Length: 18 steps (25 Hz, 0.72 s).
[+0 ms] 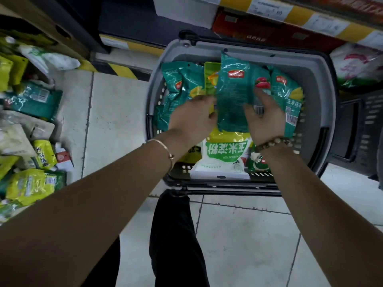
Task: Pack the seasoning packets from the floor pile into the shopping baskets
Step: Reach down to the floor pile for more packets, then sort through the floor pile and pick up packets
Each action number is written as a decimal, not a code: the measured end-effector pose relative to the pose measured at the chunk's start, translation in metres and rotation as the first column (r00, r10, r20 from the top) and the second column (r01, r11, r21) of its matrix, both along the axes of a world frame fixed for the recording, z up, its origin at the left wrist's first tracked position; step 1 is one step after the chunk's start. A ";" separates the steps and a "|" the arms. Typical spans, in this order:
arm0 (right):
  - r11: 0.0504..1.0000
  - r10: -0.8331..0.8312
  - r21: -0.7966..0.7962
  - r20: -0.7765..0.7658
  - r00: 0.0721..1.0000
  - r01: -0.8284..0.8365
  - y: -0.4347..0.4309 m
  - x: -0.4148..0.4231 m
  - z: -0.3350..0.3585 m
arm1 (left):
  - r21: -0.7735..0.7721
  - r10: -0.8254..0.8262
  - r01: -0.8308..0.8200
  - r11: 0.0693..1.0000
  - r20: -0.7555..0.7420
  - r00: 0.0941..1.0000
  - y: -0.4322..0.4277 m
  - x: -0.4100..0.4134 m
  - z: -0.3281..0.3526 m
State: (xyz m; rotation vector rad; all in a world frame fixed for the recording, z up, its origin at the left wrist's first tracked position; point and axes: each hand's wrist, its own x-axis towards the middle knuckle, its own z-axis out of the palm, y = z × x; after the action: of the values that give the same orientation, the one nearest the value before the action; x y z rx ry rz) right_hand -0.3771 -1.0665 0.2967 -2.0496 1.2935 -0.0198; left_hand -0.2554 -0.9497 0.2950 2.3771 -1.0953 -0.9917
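Gripping the left edge of the teal packet [234, 96], the left hand [192, 119] is seen with its fingers curled round that edge. The right hand [267, 121] is laid against the packet's right part with the fingers spread and fairly straight; whether its thumb passes behind cannot be told. The packet is held upright between the two hands and reaches from them toward 12 o'clock, above the inside of the grey shopping basket [323, 79].

A thin bangle [163, 146] is worn on the left wrist and a beaded bracelet [275, 141] on the right.

Inside the basket, more teal packets are stood at 9 o'clock [180, 83] and at 3 o'clock [290, 94] of the held one, and a yellow-green packet [211, 79] is wedged just beside its left edge. A white-and-green packet [223, 156] is lain at 6 o'clock, under the wrists, against the basket's near wall.

Well apart from the basket, at 9 o'clock across bare tiles, the floor pile [31, 121] of yellow, green and teal packets is spread. A dark second basket [356, 129] is set just beside the grey one at 3 o'clock. At 12 o'clock a shelf edge [294, 15] with price labels is visible, and at 6 o'clock a leg in black trousers [176, 235].
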 end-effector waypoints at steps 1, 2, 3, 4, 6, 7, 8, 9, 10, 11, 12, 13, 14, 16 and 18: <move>0.998 0.063 -0.009 0.012 0.998 -0.063 0.014 0.010 0.005 | -0.002 0.040 -0.040 0.999 -0.014 0.999 0.017 0.009 0.006; 0.992 0.128 -0.021 0.022 0.992 -0.127 0.028 0.020 0.011 | 0.006 0.088 -0.088 0.996 -0.020 0.996 0.034 0.018 0.011; 0.981 0.192 -0.044 0.033 0.981 -0.190 0.042 0.031 0.015 | 0.017 0.145 -0.145 0.989 -0.025 0.989 0.052 0.027 0.015; 0.967 0.248 -0.063 0.043 0.968 -0.245 0.057 0.044 0.020 | 0.030 0.208 -0.207 0.978 -0.035 0.978 0.072 0.035 0.018; 0.946 0.322 -0.065 0.047 0.945 -0.319 0.094 0.074 0.025 | 0.044 0.316 -0.314 0.948 -0.056 0.947 0.119 0.053 0.020; 0.935 0.353 -0.057 0.043 0.935 -0.351 0.114 0.089 0.027 | 0.054 0.369 -0.366 0.929 -0.067 0.927 0.144 0.061 0.019; 0.921 0.388 -0.049 0.044 0.921 -0.386 0.134 0.103 0.027 | 0.066 0.428 -0.423 0.904 -0.084 0.900 0.169 0.070 0.018; 0.906 0.424 -0.032 0.044 0.905 -0.423 0.155 0.119 0.026 | 0.080 0.487 -0.481 0.873 -0.098 0.868 0.195 0.081 0.017; 0.891 0.454 0.000 0.045 0.890 -0.454 0.177 0.134 0.024 | 0.095 0.536 -0.528 0.844 -0.108 0.837 0.220 0.091 0.015; 0.874 0.483 0.042 0.041 0.875 -0.484 0.204 0.152 0.022 | 0.106 0.583 -0.574 0.812 -0.108 0.805 0.250 0.102 0.014; 0.859 0.505 0.088 0.028 0.863 -0.505 0.228 0.168 0.021 | 0.113 0.626 -0.616 0.779 -0.112 0.772 0.278 0.111 0.012; 0.843 0.526 0.130 0.008 0.850 -0.523 0.252 0.184 0.020 | 0.117 0.668 -0.658 0.744 -0.115 0.735 0.305 0.120 0.010; 0.822 0.553 0.170 -0.005 0.833 -0.544 0.277 0.199 0.018 | 0.130 0.710 -0.698 0.704 -0.118 0.694 0.334 0.129 0.008; 0.777 0.608 0.221 -0.020 0.794 -0.590 0.326 0.226 0.012 | 0.174 0.784 -0.764 0.621 -0.131 0.607 0.392 0.145 0.005; 0.744 0.650 0.242 -0.044 0.759 -0.623 0.369 0.249 0.007 | 0.199 0.839 -0.815 0.544 -0.146 0.525 0.447 0.157 0.001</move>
State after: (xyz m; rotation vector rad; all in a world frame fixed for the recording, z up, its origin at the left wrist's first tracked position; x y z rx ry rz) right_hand -0.1286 -0.6972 0.3042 -2.2212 0.5556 0.5505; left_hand -0.0989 -0.5030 0.2962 2.3258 0.2599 -0.8912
